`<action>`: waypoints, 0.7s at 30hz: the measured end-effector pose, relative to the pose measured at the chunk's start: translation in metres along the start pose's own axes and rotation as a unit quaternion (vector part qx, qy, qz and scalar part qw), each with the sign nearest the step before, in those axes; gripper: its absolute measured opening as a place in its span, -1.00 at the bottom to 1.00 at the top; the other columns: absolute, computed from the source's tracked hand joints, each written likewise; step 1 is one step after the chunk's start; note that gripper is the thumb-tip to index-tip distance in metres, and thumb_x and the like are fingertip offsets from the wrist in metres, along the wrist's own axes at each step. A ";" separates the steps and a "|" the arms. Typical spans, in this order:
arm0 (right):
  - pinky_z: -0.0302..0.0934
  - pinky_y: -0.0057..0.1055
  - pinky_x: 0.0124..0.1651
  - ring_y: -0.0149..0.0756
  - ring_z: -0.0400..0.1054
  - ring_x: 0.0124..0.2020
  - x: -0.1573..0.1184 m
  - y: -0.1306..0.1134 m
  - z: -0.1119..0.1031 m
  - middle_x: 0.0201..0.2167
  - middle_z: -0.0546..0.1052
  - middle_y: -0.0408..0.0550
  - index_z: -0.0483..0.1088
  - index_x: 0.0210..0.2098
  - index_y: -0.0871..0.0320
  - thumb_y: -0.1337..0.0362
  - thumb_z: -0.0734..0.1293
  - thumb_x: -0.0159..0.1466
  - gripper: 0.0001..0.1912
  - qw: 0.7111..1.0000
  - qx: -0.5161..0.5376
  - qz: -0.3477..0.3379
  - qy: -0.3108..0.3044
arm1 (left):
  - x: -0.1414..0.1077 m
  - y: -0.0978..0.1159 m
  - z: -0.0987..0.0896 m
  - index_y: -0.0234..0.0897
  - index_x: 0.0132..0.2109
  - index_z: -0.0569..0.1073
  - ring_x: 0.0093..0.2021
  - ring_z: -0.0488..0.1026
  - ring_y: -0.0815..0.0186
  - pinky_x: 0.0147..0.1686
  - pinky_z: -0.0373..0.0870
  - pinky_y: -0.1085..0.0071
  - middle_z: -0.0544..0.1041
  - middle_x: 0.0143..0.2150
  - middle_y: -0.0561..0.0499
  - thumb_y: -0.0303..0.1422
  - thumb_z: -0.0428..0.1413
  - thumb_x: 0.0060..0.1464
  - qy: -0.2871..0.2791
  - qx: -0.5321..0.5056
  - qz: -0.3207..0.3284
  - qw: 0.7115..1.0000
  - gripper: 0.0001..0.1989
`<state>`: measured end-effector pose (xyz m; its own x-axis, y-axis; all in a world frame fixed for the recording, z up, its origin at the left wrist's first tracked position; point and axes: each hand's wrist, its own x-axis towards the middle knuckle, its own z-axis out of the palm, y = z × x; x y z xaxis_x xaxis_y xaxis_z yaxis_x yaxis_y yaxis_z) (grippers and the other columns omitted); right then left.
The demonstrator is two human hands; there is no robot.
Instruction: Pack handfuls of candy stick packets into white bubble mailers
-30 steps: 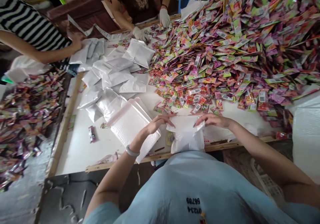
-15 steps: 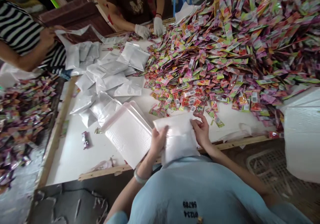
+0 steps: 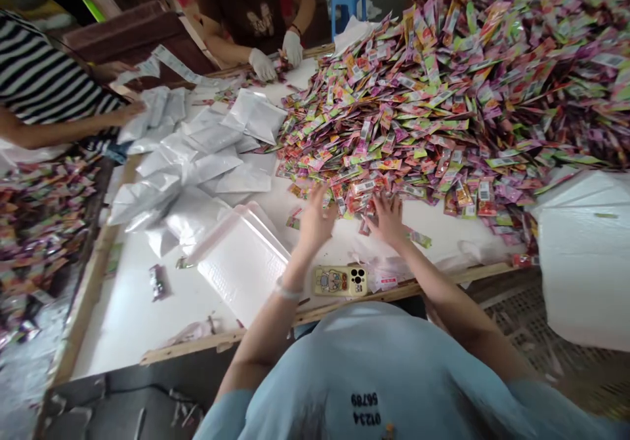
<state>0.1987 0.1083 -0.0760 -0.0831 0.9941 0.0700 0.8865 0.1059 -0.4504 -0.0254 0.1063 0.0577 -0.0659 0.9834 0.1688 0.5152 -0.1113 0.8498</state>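
A big heap of small colourful packets (image 3: 394, 112) covers the back and right of the white table. My left hand (image 3: 316, 220) is just in front of the heap's near edge, fingers spread and holding nothing. My right hand (image 3: 387, 218) has its fingers apart and touches red packets (image 3: 367, 189) at that edge. Flat white bubble mailers (image 3: 246, 263) lie left of my left forearm. A phone in a yellow case (image 3: 340, 280) lies between my forearms, near the table's front edge. Filled white pouches (image 3: 187, 164) are piled at the left.
Across the table a person's gloved hands (image 3: 275, 61) touch packets. A person in a striped top (image 3: 44, 66) reaches to the pouches. A stack of white mailers (image 3: 585, 250) stands at the right. A blue stool (image 3: 348, 6) and another person are behind the table.
The white pouch that was between my hands is out of them, and one more lies on the left pile. Both hands have moved forward to the heap and opened. The phone is uncovered.
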 end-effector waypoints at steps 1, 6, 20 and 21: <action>-0.17 0.37 0.40 0.38 -0.23 0.50 -0.001 0.000 0.002 0.50 0.08 0.17 0.02 0.48 0.15 -0.01 0.16 0.41 -0.27 0.999 -0.003 -0.045 -0.021 | 0.001 -0.005 0.031 -0.28 0.22 0.48 0.43 0.20 -0.08 0.39 0.13 -0.08 0.40 0.36 -0.27 -0.51 0.24 0.09 -0.029 0.026 0.000 0.999 -0.48; -0.06 0.14 0.42 0.11 -0.06 0.48 -0.041 0.046 -0.024 0.45 0.19 0.10 0.15 0.41 0.11 0.11 0.13 0.44 -0.41 0.980 -0.025 -0.191 -0.050 | -0.016 -0.035 0.093 -0.18 0.21 0.50 0.50 0.08 -0.10 0.39 0.09 -0.15 0.29 0.44 -0.20 -0.46 0.07 0.28 -0.178 0.298 0.050 0.936 -0.61; 0.12 -0.20 -0.06 -0.02 0.35 -0.05 -0.067 0.053 -0.083 -0.17 0.57 0.11 0.53 -0.23 0.15 0.23 0.26 0.42 -0.77 0.981 -0.174 -0.038 -0.073 | -0.029 -0.034 0.064 -0.36 0.12 0.44 0.04 0.55 -0.02 0.02 0.46 0.16 0.53 0.09 -0.32 -0.48 0.11 0.16 -0.240 0.277 -0.064 0.928 -0.64; 0.13 -0.21 -0.06 -0.02 0.36 -0.05 -0.071 0.055 -0.086 -0.17 0.57 0.11 0.52 -0.20 0.16 0.20 0.27 0.42 -0.77 0.983 -0.168 -0.025 -0.069 | -0.032 -0.034 0.058 -0.36 0.11 0.44 0.03 0.56 -0.01 0.00 0.47 0.18 0.53 0.08 -0.32 -0.48 0.09 0.18 -0.227 0.278 -0.073 0.931 -0.65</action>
<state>0.2927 0.0416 -0.0293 -0.1708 0.9841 -0.0478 0.9783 0.1636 -0.1275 0.0090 0.0869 -0.0057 0.1327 0.9557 -0.2629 0.8996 -0.0047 0.4367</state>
